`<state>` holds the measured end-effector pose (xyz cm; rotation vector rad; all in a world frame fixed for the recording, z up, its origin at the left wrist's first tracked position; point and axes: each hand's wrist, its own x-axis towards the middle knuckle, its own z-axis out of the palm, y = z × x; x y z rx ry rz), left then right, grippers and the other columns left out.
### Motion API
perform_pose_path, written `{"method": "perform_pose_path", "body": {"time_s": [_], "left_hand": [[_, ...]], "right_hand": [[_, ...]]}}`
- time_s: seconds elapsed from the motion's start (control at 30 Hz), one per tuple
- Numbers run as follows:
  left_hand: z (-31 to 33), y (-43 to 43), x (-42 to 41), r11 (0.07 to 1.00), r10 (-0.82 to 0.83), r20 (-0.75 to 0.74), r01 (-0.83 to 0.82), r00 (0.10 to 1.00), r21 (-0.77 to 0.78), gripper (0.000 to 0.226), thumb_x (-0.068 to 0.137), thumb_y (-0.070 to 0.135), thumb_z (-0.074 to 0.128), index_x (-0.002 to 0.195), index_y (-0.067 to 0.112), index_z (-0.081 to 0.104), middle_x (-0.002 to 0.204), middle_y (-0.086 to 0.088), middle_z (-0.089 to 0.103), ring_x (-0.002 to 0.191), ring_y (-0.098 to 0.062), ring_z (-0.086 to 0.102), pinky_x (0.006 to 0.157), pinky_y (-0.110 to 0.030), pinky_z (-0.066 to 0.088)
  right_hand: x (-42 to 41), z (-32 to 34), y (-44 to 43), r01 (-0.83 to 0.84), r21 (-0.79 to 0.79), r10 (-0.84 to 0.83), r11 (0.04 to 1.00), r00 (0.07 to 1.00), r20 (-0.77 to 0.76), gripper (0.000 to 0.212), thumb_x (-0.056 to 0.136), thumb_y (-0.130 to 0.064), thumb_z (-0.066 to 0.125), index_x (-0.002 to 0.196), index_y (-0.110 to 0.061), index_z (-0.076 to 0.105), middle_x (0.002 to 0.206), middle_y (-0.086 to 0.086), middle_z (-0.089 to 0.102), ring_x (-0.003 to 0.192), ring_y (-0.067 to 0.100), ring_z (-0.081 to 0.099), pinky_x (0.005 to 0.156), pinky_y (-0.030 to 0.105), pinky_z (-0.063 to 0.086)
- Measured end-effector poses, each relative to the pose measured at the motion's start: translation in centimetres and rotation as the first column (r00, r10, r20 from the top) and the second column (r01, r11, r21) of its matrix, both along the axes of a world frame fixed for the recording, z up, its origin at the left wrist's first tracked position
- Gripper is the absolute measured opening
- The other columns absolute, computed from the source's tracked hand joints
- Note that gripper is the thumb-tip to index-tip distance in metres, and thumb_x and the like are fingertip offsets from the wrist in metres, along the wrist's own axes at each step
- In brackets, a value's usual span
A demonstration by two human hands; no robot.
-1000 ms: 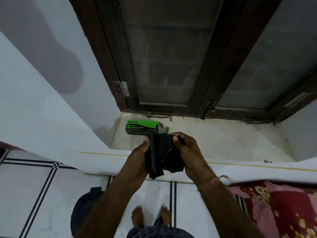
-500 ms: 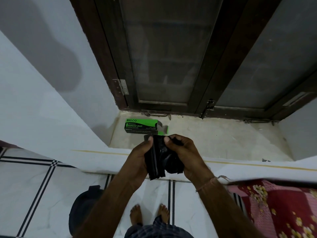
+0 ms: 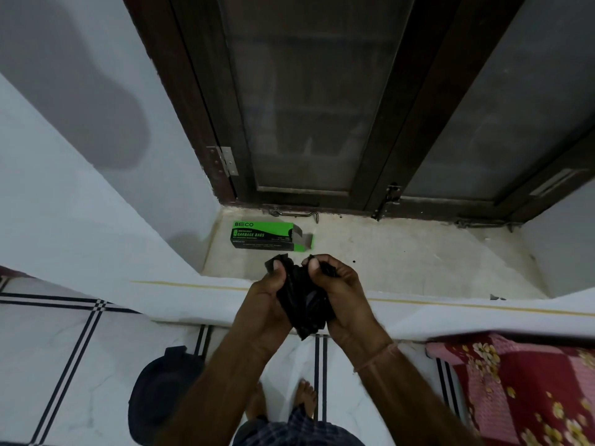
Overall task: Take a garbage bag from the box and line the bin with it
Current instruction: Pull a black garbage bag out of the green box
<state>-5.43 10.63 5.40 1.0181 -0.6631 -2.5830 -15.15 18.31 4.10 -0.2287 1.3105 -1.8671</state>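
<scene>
The crumpled black thin-plastic garbage bag point(image 3: 304, 304) looks soft and faintly shiny where it creases. The green and black rectangular cardboard box point(image 3: 264, 235) has a smooth printed face with a slight sheen, and its open end flap shows dull grey board. The pale stone window ledge point(image 3: 402, 259) under it is matt, speckled and a little gritty. The dark brown wooden window frame point(image 3: 199, 117) looks worn, with a dull metal hinge point(image 3: 227, 160). The frosted glass panes point(image 3: 306, 91) are hazy. The white marble-look floor tiles point(image 3: 48, 355) are glossy. The red flowered cloth point(image 3: 528, 384) looks soft and woven.
</scene>
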Motion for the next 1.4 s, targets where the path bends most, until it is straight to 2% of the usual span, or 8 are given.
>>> {"method": "perform_pose_path", "body": {"time_s": [0.17,0.27,0.5,0.77,0.87,1.07,1.17,1.4], "left_hand": [[-1.1,-0.5,-0.2,0.982,0.187,-0.09,-0.185,0.978,0.03,0.026,0.076,0.028,0.075,0.092,0.009,0.067,0.088,-0.007,0.062,0.074,-0.018,0.067,0.072,-0.034,0.062],[-1.8,-2.0,0.7,0.978,0.209,-0.19,-0.207,0.959,0.033,0.044,0.052,0.027,0.096,0.083,0.013,0.068,0.076,-0.001,0.063,0.064,-0.015,0.066,0.064,-0.03,0.06],[-1.1,-3.4,0.6,0.952,0.292,-0.129,-0.301,0.948,-0.057,0.012,0.1,0.014,0.047,0.089,0.014,0.051,0.071,0.003,0.055,0.052,-0.008,0.055,0.055,-0.023,0.053],[-0.8,-6.4,2.6,0.871,0.443,0.042,-0.419,0.895,-0.259,0.019,0.109,0.019,0.042,0.093,0.016,0.053,0.077,0.001,0.048,0.051,-0.007,0.049,0.05,-0.022,0.049],[0.0,-6.0,2.6,0.869,0.41,0.039,-0.378,0.911,-0.32,0.017,0.109,0.023,0.043,0.1,0.016,0.056,0.076,-0.001,0.054,0.054,-0.008,0.057,0.057,-0.027,0.056],[-0.2,-2.8,-0.1,0.956,0.283,-0.054,-0.287,0.957,-0.069,0.03,0.109,0.027,0.036,0.113,0.006,0.057,0.089,-0.009,0.066,0.083,-0.021,0.064,0.074,-0.036,0.06],[-1.0,-2.6,-0.6,0.952,0.281,-0.06,-0.286,0.958,-0.113,0.035,0.102,0.03,0.045,0.125,0.006,0.055,0.1,-0.011,0.07,0.092,-0.021,0.074,0.076,-0.038,0.064],[-1.6,-2.8,-1.0,0.943,0.126,0.191,-0.058,0.974,-0.327,0.036,0.082,0.04,0.069,0.111,0.019,0.069,0.108,0.002,0.076,0.112,-0.024,0.067,0.092,-0.041,0.048]], "right_hand": [[-0.6,-0.6,0.3,0.061,0.0,-0.061,0.998,0.991,0.116,0.012,0.083,-0.019,0.07,0.077,-0.009,0.074,0.072,0.002,0.07,0.07,0.018,0.064,0.072,0.029,0.058],[-1.7,-1.1,1.1,0.054,0.006,-0.054,0.999,0.981,0.187,0.015,0.086,-0.021,0.07,0.074,-0.013,0.077,0.076,0.004,0.068,0.071,0.019,0.064,0.072,0.032,0.057],[-1.8,-0.6,1.5,-0.054,-0.039,0.064,0.998,0.941,0.332,0.038,0.106,-0.007,0.041,0.077,-0.008,0.065,0.067,0.002,0.059,0.052,0.012,0.059,0.054,0.025,0.054],[-3.8,-1.1,3.9,-0.184,-0.025,0.18,0.983,0.918,0.353,0.02,0.086,-0.033,0.074,0.09,-0.014,0.069,0.067,-0.005,0.057,0.048,0.014,0.05,0.063,0.029,0.038],[-4.7,0.4,4.9,-0.2,0.129,0.165,0.971,0.958,0.236,0.028,0.102,-0.034,0.054,0.102,-0.008,0.064,0.066,0.0,0.05,0.04,0.013,0.045,0.04,0.019,0.038],[-0.3,1.0,2.9,-0.207,0.315,0.279,0.926,0.939,-0.202,0.052,0.091,-0.061,0.062,0.076,-0.012,0.05,0.056,0.016,0.05,0.043,0.023,0.051,0.047,0.036,0.041],[0.7,0.2,2.6,-0.218,0.415,0.411,0.883,0.786,-0.462,0.046,0.084,-0.068,0.067,0.116,-0.036,0.064,0.096,0.001,0.078,0.089,0.022,0.076,0.084,0.05,0.06],[0.1,-0.5,1.3,-0.026,0.141,0.073,0.99,0.937,-0.34,0.02,0.1,-0.017,0.063,0.117,-0.011,0.072,0.1,0.019,0.075,0.091,0.037,0.073,0.082,0.046,0.062]]}}
